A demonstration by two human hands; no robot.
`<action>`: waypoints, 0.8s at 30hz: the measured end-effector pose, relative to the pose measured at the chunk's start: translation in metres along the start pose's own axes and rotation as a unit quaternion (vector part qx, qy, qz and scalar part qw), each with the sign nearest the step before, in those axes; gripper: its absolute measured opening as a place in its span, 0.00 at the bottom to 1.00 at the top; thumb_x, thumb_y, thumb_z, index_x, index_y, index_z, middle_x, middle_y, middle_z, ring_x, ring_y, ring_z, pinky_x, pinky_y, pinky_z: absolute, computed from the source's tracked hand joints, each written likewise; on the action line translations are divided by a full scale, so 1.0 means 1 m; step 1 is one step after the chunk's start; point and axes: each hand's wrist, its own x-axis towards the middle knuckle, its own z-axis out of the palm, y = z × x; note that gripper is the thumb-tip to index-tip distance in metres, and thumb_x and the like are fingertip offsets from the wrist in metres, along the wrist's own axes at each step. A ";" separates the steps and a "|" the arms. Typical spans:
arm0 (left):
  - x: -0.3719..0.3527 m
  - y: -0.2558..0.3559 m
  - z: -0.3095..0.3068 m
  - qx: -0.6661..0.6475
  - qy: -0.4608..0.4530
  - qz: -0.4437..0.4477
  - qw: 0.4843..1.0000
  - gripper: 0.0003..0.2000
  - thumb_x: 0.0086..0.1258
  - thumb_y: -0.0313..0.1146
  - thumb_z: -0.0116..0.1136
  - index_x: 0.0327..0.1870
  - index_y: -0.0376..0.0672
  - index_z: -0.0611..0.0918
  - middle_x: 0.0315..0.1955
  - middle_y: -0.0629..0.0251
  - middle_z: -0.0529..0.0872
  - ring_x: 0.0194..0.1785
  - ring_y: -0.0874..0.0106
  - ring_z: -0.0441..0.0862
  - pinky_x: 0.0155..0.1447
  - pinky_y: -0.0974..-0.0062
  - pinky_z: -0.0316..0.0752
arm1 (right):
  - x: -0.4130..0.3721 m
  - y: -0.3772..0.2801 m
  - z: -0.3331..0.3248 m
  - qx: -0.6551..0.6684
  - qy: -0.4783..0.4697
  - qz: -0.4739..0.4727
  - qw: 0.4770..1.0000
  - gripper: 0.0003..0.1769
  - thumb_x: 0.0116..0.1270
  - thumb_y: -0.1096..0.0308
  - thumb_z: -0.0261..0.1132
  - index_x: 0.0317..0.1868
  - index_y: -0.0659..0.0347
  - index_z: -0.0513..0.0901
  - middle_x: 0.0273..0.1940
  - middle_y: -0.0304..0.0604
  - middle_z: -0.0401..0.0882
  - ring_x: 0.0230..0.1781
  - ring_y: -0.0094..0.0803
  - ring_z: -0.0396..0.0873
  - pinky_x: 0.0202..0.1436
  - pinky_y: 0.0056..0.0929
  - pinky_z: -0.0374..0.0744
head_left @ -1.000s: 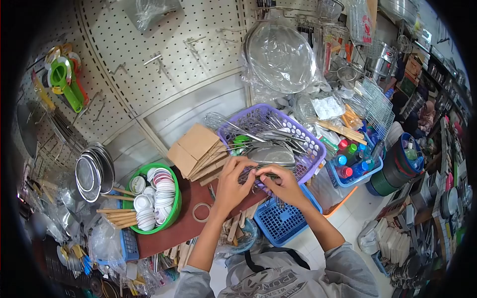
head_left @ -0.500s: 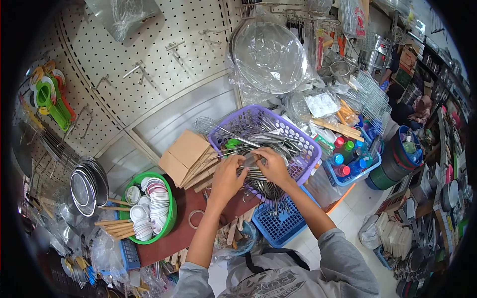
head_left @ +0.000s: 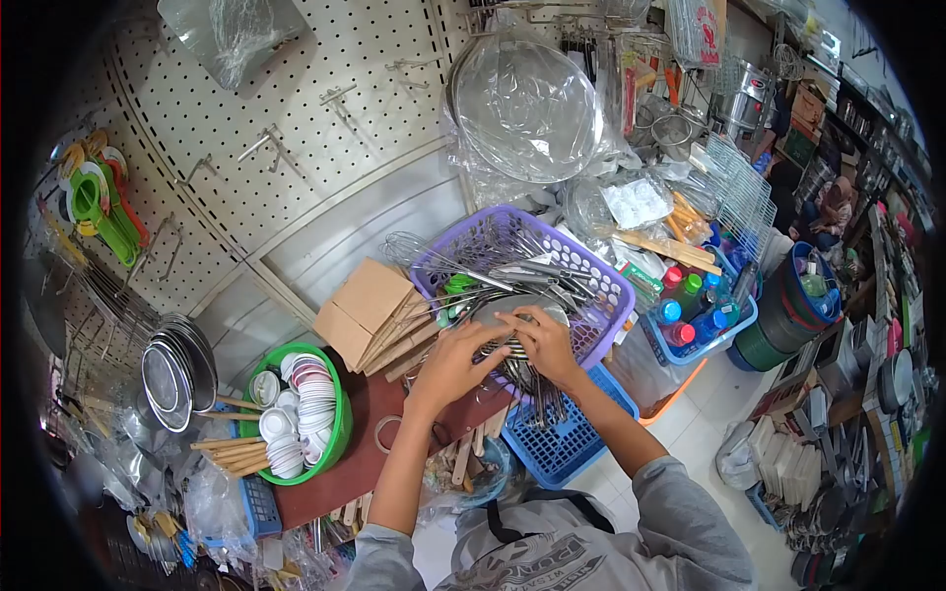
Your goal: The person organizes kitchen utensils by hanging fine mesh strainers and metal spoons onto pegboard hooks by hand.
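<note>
- Your left hand (head_left: pixel 458 360) and right hand (head_left: pixel 542 345) meet over the metal utensils (head_left: pixel 537 384), fingers bent and fingertips close together; whether they pinch anything between them I cannot tell, so a small piece could slip out unseen.
- The utensils lie bunched at the near side of the purple basket (head_left: pixel 627 300), a round metal head (head_left: pixel 552 303) just beyond your fingers and the shafts pointing back towards you; a tug on one shaft could drag its neighbours along, since they cross and overlap.
- Those shafts reach out above the blue basket (head_left: pixel 532 458); if the bunch tips, loose pieces could drop into it or onto the floor.
- The whisk (head_left: pixel 402 252) juts past the basket's far left corner; a sleeve or a swung utensil could catch its wires and pull the heap askew.
- The cardboard pieces (head_left: pixel 360 305) lean in a loose stack beside that basket, near your left hand; a knock from your wrist could fan them over the red tabletop (head_left: pixel 372 396).
- The green tub (head_left: pixel 345 428) is piled high with small white dishes (head_left: pixel 315 399); a wide left elbow could topple a stack, and breakage seems possible if they are ceramic.
</note>
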 end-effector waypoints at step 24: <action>-0.069 0.009 -0.070 0.163 0.180 0.065 0.968 0.13 0.68 0.34 0.70 0.52 0.47 0.93 0.48 0.67 0.92 0.46 0.65 0.83 0.53 0.66 0.73 | 0.010 -0.027 -0.055 -0.150 0.010 0.062 0.987 0.26 0.61 0.76 0.70 0.60 0.45 0.90 0.57 0.37 0.84 0.55 0.42 0.81 0.55 0.42 0.84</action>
